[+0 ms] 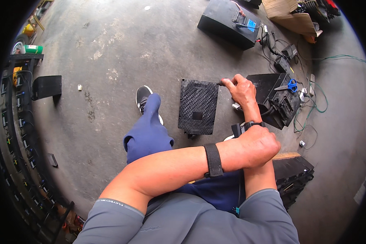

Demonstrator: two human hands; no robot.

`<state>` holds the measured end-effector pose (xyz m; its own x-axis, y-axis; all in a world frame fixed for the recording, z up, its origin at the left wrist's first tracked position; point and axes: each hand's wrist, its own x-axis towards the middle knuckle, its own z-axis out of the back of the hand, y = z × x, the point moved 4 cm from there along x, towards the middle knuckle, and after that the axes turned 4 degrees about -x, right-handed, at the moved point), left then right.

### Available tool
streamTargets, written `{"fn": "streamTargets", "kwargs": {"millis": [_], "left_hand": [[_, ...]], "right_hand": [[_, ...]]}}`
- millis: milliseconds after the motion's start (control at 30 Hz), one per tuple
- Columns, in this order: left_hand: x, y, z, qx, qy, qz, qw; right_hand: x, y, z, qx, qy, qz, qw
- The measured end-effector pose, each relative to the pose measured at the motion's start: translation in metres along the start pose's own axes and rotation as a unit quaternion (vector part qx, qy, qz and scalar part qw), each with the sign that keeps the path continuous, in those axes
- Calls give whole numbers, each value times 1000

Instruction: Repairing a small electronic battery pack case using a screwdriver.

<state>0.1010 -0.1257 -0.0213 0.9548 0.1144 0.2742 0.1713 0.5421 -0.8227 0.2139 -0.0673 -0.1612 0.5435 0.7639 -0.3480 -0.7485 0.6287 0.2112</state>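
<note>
My right hand [242, 90] reaches forward with thumb and fingers pinched at a small dark piece beside the upper right corner of a black ribbed case [191, 97]. What that piece is, I cannot make out. My left arm crosses over the right one. My left hand [259, 147] is closed in a fist over my right forearm, just below a black strapped wrist device [240, 129]; its fingertips are turned away, so anything in them is hidden. A black woven band [214, 160] circles my left wrist.
Blue-handled scissors [290, 86] lie on a black box [264, 87] right of my hand. A larger black battery box [225, 24] sits farther off, with cables and adapters nearby. A black rack [18, 122] lines the left side. My shoe [143, 95] is left of the case.
</note>
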Motion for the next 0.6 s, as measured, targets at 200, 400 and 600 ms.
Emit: {"fn": "streamTargets", "kwargs": {"millis": [200, 400, 600], "left_hand": [[2, -3, 4, -18, -1, -9, 1000], [0, -1, 4, -7, 1, 1, 1000], [2, -3, 3, -19, -2, -14, 1000]], "right_hand": [[4, -14, -19, 97, -68, 97, 988], [0, 1, -11, -10, 63, 2, 998], [-2, -11, -22, 125, -112, 152, 974]]}}
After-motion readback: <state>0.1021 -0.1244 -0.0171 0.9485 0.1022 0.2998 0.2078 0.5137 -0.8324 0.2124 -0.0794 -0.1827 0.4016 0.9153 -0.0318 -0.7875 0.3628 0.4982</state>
